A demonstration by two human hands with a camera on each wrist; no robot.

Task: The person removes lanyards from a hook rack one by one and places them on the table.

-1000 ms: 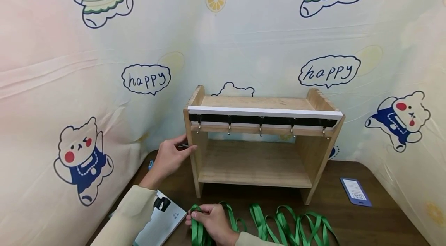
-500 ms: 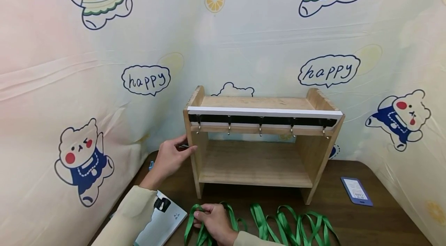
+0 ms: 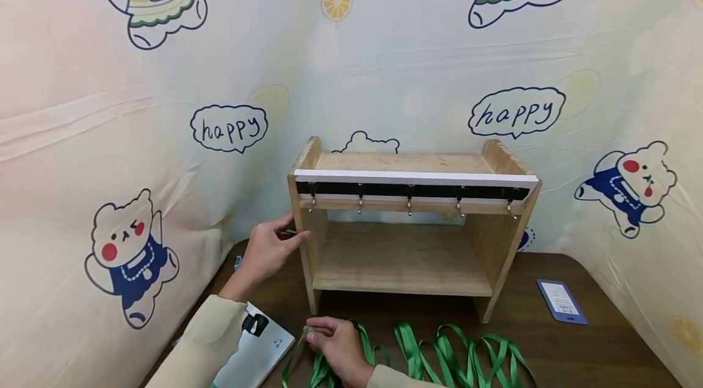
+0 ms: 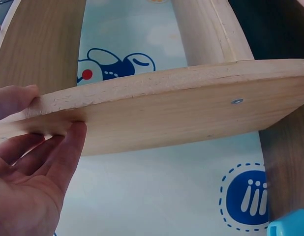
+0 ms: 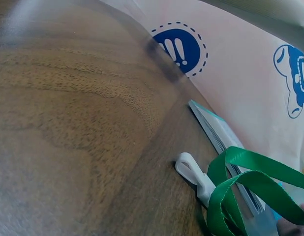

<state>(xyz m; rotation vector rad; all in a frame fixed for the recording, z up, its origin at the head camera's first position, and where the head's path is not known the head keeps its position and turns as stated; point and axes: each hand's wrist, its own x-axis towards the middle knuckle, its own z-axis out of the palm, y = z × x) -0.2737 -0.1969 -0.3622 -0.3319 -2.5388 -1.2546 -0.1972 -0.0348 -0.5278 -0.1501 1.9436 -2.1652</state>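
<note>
My left hand [image 3: 270, 247] grips the left side panel of a small wooden shelf [image 3: 401, 254]. In the left wrist view, the thumb lies on the panel's edge and the fingers [image 4: 68, 152] press its outer face. Below the shelf's front left corner, my right hand [image 3: 342, 348] pinches a green lanyard [image 5: 270, 166] between thumb and fingers. A white plastic clip [image 5: 205, 189] shows beside the lanyard's strap in the right wrist view, where most of the right hand is out of frame. Along the shelf's upper front runs a black strip [image 3: 384, 190] with several metal hooks.
More green lanyards [image 3: 406, 342] lie in loops on the dark wooden table [image 3: 598, 351], right of my right hand. A blue card holder [image 3: 561, 301] lies at the right. A white-covered book [image 3: 263, 348] is at the left, partly under my left sleeve. A patterned cloth [image 3: 384, 71] hangs behind.
The held lanyard's strands have spread, one swinging out left and down from the right fingertips. The right fingers have shifted slightly and look straighter. My left hand stays on the panel.
</note>
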